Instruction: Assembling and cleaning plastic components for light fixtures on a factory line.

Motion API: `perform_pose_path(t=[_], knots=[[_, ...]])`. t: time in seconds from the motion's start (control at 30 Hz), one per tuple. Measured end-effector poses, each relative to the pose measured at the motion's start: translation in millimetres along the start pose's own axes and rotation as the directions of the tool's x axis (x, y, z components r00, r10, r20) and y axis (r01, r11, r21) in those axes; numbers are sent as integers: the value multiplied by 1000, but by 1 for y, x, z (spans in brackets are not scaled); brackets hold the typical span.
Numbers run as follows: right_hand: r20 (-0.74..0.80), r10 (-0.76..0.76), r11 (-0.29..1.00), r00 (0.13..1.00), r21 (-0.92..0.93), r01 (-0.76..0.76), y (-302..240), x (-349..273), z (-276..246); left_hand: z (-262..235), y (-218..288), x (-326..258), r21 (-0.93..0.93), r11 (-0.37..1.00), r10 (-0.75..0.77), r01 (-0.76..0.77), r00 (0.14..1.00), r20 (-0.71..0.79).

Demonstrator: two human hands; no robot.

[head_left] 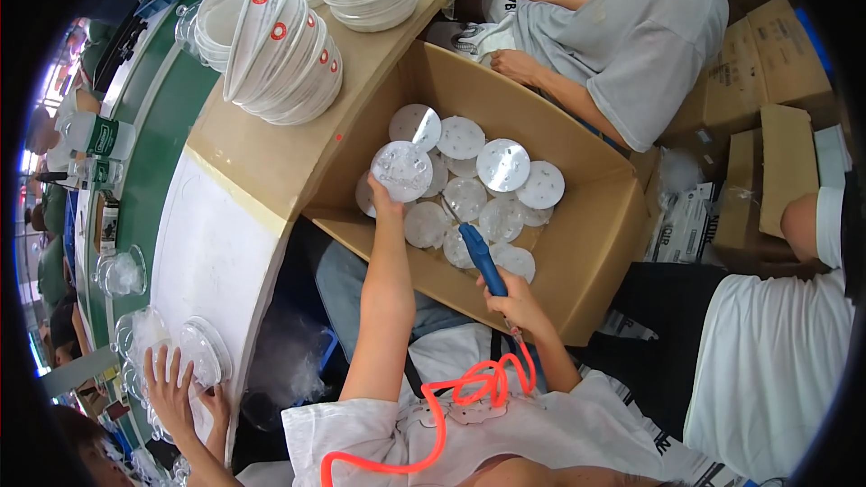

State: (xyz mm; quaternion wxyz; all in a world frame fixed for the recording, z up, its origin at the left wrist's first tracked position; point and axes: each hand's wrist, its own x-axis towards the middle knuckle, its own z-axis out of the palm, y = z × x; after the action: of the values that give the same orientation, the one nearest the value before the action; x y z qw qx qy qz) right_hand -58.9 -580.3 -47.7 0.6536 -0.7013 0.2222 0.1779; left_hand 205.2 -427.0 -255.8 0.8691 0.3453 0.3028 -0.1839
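My left hand point(388, 198) grips the edge of a round, whitish translucent plastic disc point(402, 171), with its fingers largely hidden beneath it. My right hand point(516, 302) is wrapped round the handle of a blue pen-shaped tool point(481, 257). A thin metal tip on the tool points up and left, slightly right of the held disc. From its rear end runs a red coiled hose point(437, 415), which crosses my lap. Both hands are over an open cardboard box point(586, 239), where several similar round discs point(503, 165) lie loosely overlapping.
Stacked white round rings point(284, 59) stand on the cardboard-covered bench at the upper left. A co-worker's hand point(171, 388) touches clear round parts point(206, 350) at the lower left. Another person point(631, 36) sits beyond the box; a person in white point(776, 361) is at right.
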Motion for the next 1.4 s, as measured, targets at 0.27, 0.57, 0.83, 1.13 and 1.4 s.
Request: perform_pose_path(t=[0.27,0.57,0.83,1.13,1.4], knots=[[-28,10,1000,1000,-8,-10,8,3,-3,-6,-8,5,76,997,-24,26,999,-26],[-30,-18,999,999,-33,17,-30,-1,-10,13,-21,-21,90,996,24,-23,1000,-13],[83,-88,957,993,-268,108,-37,8,14,15,-13,-21,3,996,88,-88,995,38],[72,-85,935,994,-338,104,-18,-1,16,9,-7,-14,-85,995,61,-52,991,115],[3,7,948,1000,-317,-6,-13,0,10,8,-8,-15,-130,991,-11,30,989,149]])
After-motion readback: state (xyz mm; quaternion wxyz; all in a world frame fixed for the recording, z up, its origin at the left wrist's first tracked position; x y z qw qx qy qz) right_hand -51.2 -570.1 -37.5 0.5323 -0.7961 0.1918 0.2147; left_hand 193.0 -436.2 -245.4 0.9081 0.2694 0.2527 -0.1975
